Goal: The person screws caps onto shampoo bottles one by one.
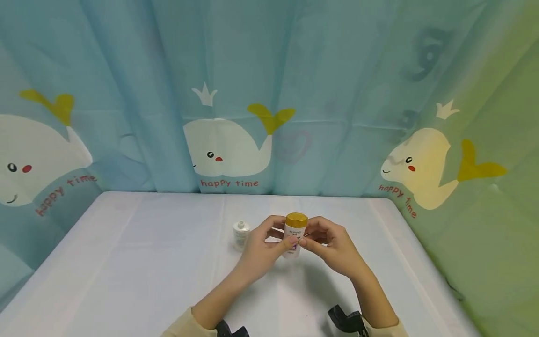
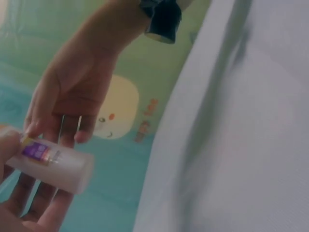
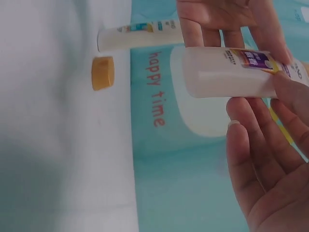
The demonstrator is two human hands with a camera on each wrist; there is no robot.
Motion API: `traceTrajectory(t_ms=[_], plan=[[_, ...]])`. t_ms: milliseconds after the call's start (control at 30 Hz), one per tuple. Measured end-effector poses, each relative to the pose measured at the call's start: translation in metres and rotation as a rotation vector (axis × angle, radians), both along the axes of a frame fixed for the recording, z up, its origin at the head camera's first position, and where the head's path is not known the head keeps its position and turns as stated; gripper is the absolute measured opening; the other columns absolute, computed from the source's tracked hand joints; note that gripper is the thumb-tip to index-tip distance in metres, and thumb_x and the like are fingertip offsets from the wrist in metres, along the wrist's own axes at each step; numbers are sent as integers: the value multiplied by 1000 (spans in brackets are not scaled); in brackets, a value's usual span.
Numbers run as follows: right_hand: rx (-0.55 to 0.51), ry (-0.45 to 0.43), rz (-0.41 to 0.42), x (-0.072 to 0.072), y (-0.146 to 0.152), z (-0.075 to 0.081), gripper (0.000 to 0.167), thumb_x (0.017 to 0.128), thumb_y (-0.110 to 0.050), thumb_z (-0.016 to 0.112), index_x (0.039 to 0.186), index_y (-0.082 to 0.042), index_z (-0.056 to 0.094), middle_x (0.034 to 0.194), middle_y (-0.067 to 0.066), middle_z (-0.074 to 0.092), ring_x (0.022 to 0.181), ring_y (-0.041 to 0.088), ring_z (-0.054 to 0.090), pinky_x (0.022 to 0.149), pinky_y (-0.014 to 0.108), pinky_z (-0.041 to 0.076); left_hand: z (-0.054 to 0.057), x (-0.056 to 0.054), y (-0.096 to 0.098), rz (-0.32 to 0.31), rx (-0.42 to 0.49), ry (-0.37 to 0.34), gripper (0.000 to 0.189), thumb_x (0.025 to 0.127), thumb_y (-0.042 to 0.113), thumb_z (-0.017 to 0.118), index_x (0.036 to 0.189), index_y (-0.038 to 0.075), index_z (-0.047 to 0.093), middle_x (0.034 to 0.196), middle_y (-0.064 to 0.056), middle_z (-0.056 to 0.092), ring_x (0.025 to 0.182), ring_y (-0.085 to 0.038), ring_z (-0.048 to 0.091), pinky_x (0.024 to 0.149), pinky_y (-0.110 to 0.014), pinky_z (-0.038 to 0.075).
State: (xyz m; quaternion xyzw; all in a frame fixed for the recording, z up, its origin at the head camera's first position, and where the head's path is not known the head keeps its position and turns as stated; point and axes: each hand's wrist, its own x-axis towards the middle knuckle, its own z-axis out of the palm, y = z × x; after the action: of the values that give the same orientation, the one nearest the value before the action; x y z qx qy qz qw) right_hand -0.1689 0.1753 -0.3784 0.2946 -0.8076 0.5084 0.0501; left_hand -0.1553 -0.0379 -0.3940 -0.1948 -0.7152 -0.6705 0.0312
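A white bottle (image 1: 293,230) with a gold cap (image 1: 296,220) and a purple-marked label is upright between both hands, clear of the table. My left hand (image 1: 262,250) holds its left side, thumb across the front label and fingers behind. On the other side my right hand (image 1: 337,245) pinches it, thumb tip at the label's edge close to the left thumb. The right wrist view shows the bottle's base (image 3: 193,72) past the fingers. Behind the left hand stands a second white bottle (image 1: 241,233), uncapped, its nozzle bare.
A loose gold cap (image 3: 103,73) lies on the table beside the second bottle, hidden from the head view. The white table (image 1: 147,262) ends at a blue-green curtain (image 1: 337,140) printed with whales. Black wrist camera mounts (image 1: 347,320) sit near the sleeves.
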Motion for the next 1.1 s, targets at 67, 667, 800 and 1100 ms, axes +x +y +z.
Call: traceTrajectory(t_ms=[67, 667, 800, 1100], plan=[[-2, -7, 6, -1, 4, 0, 23, 90, -9, 73, 111, -14, 65, 101, 1, 71, 86, 15, 70, 75, 31, 58, 1, 0, 1, -26, 7, -15, 32, 91, 23, 75, 121, 25, 63, 115, 1, 64, 102, -21, 62, 82, -30, 58], [40, -49, -70, -13, 30, -5, 23, 91, -10, 73, 112, -12, 65, 103, 4, 70, 90, 15, 72, 80, 30, 58, -8, -25, 28, -47, -75, -3, 31, 92, 26, 73, 122, 22, 65, 113, 0, 66, 103, -17, 65, 86, -30, 57], [51, -63, -93, -17, 36, -10, 23, 91, -12, 73, 112, -12, 66, 103, 4, 70, 90, 16, 72, 80, 30, 58, -13, -30, 34, -28, -115, 23, 31, 92, 26, 73, 121, 22, 65, 113, 1, 68, 102, -17, 66, 88, -33, 55], [98, -95, -139, -25, 47, -18, 23, 91, -15, 74, 112, -12, 66, 104, 6, 70, 91, 16, 72, 79, 29, 58, -23, -40, 46, -29, -133, -1, 31, 91, 22, 74, 121, 17, 65, 114, -2, 68, 98, -19, 68, 74, -23, 57]])
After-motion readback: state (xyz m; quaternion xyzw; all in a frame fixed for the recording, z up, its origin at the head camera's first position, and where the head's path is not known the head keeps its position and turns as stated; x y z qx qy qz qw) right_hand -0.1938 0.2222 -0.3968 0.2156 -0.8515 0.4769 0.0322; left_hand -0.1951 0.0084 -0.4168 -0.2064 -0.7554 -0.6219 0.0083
